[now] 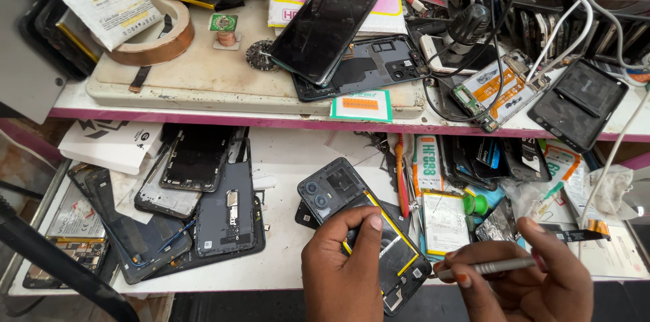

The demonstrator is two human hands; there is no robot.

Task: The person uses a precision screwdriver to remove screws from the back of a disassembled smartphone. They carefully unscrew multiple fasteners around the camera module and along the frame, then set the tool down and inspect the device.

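Left hand (342, 268) grasping glossy black opened phone (359, 227), right hand (535, 278) fingers clenched on slim metal tool (484, 268), cluttered white counter (284, 159), flat phone parts everywhere

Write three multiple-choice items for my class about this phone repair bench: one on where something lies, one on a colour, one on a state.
1. Where does the roll of copper-coloured tape lie?
A. On the upper shelf, at the left
B. In the lower tray, beside the hands
C. On the floor

2. What colour are the strips along the edges of the battery in the opened phone?
A. Red
B. Yellow
C. White

3. What is the right hand doing?
A. Resting flat and empty
B. Holding a slim metal tool
C. Holding a cup

Answers:
1. A, the roll sits on the pale mat of the upper shelf.
2. B, yellow bands frame the battery that the left hand steadies.
3. B, the fingers grip the grey tool, its tip pointing at the phone.
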